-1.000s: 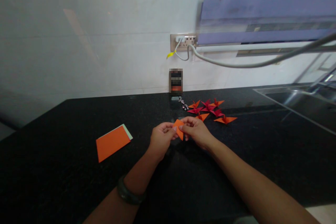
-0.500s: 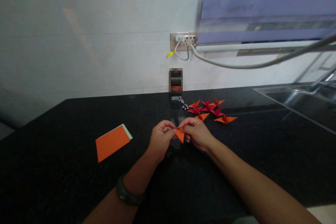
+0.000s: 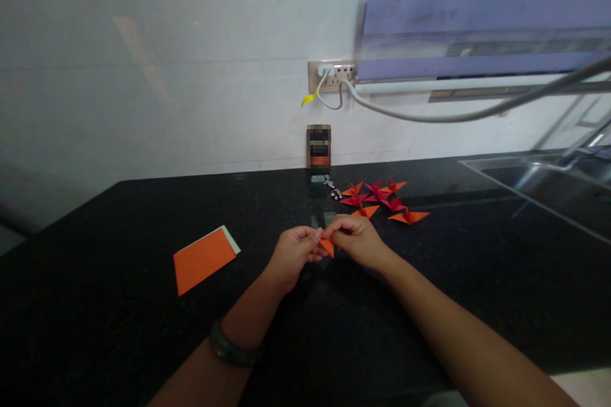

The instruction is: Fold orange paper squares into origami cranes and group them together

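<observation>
Pinching the paper between thumb and fingers, the left hand holds it up in front of the person, its lower fingers fanned out beneath; the right hand clamps its thumb and forefinger at the top edge, where skin hides the crease. A second ago I could see an orange diamond; now just a small triangle shows, point down, and the right fingers have bunched closer together. To my eye, that means the upper part is being bent or pressed over, though I cannot tell exactly which fold. A bangle circles the left forearm. Beyond the right hand, the cranes, red and orange, sit in a cluster on the dark counter, just as they did; off to the left, the stack also lies unmoved, a pale green edge peeping out under its orange top.
</observation>
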The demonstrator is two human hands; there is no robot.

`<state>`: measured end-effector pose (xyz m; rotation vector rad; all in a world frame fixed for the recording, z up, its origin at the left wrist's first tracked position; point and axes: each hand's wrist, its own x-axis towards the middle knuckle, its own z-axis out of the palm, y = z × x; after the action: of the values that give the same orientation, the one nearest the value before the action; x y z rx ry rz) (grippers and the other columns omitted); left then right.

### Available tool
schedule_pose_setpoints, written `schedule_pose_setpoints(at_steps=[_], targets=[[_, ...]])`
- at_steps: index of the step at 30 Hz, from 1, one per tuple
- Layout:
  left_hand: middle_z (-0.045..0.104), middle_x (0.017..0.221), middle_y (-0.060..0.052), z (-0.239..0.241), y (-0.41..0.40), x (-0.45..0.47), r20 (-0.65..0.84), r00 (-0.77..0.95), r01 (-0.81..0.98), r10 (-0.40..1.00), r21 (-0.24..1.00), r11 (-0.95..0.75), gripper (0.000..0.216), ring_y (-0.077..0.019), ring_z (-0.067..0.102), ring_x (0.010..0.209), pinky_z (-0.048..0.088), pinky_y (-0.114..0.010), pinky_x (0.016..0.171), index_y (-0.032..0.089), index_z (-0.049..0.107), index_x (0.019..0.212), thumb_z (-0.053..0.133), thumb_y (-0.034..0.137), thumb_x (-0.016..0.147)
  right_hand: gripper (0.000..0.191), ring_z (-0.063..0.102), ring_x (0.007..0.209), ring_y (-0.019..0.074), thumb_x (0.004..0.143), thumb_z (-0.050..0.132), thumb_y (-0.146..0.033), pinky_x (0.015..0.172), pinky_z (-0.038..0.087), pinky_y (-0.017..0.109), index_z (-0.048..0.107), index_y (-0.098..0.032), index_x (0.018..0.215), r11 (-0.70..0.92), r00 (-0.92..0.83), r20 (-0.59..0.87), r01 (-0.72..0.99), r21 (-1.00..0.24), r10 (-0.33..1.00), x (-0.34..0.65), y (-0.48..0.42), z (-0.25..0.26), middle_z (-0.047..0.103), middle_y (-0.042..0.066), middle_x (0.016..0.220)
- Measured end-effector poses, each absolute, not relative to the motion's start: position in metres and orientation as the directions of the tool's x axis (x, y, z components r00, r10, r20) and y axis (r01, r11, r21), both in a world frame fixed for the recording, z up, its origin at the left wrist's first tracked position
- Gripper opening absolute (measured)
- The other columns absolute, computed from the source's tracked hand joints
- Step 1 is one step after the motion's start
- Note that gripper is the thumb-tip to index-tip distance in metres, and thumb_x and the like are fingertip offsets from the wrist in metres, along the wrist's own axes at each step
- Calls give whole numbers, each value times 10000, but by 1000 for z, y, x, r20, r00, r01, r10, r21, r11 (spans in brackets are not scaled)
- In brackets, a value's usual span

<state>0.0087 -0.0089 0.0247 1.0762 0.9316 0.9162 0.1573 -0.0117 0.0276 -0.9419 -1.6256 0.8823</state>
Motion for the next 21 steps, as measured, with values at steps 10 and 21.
schedule_pose_setpoints(at_steps=[10,21], targets=[[614,529,-16,20,-5,9,-25,198,-55,980,998,37,151,-95,556,497,428,-202,508,117,595,641,613,265,665,219,457,427,66,692,600,-324,407,361,189,542,-162,827,150,-156,140,52,-987,978,150,-11,24,521,-50,555],[602,531,-11,18,-5,10,132,213,37,968,989,-143,157,-112,550,510,438,-228,523,134,593,610,580,272,683,206,429,396,59,661,623,-332,404,353,195,547,-141,647,110,-169,109,-1,-994,980,152,-12,25,520,-41,482]])
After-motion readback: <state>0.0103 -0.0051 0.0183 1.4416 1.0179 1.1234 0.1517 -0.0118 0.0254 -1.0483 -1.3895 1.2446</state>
